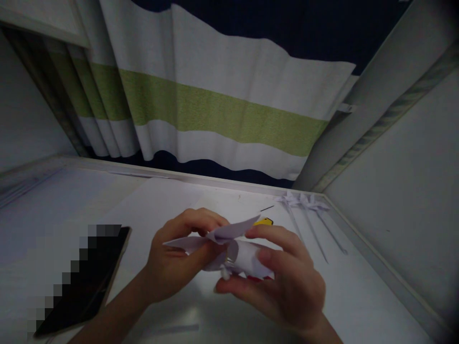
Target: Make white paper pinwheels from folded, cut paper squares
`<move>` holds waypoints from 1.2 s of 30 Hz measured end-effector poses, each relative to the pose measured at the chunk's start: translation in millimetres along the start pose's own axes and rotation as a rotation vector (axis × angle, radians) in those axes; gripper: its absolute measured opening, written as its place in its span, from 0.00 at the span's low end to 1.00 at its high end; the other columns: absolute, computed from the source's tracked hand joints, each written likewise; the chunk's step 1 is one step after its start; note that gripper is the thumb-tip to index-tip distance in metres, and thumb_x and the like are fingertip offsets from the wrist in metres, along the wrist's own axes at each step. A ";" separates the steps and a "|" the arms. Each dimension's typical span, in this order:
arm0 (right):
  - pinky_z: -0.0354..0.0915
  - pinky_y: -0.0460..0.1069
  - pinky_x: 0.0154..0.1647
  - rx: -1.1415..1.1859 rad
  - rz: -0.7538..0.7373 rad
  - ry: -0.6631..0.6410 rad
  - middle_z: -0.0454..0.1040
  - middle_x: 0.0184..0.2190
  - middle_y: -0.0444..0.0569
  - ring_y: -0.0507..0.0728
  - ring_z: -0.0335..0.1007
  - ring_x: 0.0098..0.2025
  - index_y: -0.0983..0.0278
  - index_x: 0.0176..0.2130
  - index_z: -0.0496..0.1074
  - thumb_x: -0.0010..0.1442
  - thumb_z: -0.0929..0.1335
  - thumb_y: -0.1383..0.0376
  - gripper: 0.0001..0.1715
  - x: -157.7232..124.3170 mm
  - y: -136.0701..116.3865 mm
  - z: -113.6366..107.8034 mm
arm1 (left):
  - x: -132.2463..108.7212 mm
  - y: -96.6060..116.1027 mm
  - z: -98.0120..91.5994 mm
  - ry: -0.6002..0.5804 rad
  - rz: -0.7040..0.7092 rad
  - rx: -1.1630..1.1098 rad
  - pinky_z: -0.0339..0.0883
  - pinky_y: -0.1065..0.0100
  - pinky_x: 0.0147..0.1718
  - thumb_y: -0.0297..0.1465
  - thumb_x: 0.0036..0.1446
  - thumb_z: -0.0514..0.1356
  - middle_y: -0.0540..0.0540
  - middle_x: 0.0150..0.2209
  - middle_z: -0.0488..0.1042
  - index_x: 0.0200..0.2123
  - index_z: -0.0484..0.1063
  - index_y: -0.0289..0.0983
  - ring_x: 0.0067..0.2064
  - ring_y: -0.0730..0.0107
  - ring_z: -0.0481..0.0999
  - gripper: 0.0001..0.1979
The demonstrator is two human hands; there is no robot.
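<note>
- The paper pinwheel (229,246) was up off the white desk (150,210), held between both hands roughly in the middle of the shot.
- Left hand (175,260) had its fingers and thumb pinched on the left-side flaps, so closed on the paper.
- Right hand (283,282) was curled around the right side, index finger lying along the top flap and thumb tucked under, also clamped on the same pinwheel.
- Something red peeked out under the paper by the right palm, but it was too dim to tell what it was.
- A small yellow thing (264,221) sat on the desk just behind the hands, mostly hidden.
- Finished pinwheels (304,201) on thin sticks lay in a row near the far right corner of the desk, well apart from the hands.
- A dark phone (96,272) lay flat on the desk to the left, partly pixelated.
- Striped curtain (222,110) hung behind the desk: white, green and navy bands.
</note>
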State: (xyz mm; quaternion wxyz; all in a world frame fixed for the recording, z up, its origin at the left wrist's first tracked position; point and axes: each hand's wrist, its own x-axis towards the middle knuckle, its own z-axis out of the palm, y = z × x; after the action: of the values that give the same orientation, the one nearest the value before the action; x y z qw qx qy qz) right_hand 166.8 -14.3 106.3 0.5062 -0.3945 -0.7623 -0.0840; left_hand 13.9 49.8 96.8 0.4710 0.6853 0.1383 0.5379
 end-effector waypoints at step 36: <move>0.71 0.47 0.30 -0.131 -0.169 0.299 0.71 0.32 0.44 0.53 0.70 0.33 0.60 0.31 0.69 0.42 0.72 0.71 0.14 0.6 0.1 9.3 | -0.8 -0.9 0.9 -0.047 0.110 0.069 0.68 0.71 0.31 0.23 0.48 0.59 0.50 0.34 0.73 0.33 0.67 0.40 0.34 0.70 0.73 0.09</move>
State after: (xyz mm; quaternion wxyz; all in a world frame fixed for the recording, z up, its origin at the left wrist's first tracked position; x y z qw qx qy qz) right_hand 160.3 -9.0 102.3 0.5781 -0.3445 -0.7019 -0.2335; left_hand 14.7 49.3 95.6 0.4200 0.7201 0.1078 0.5416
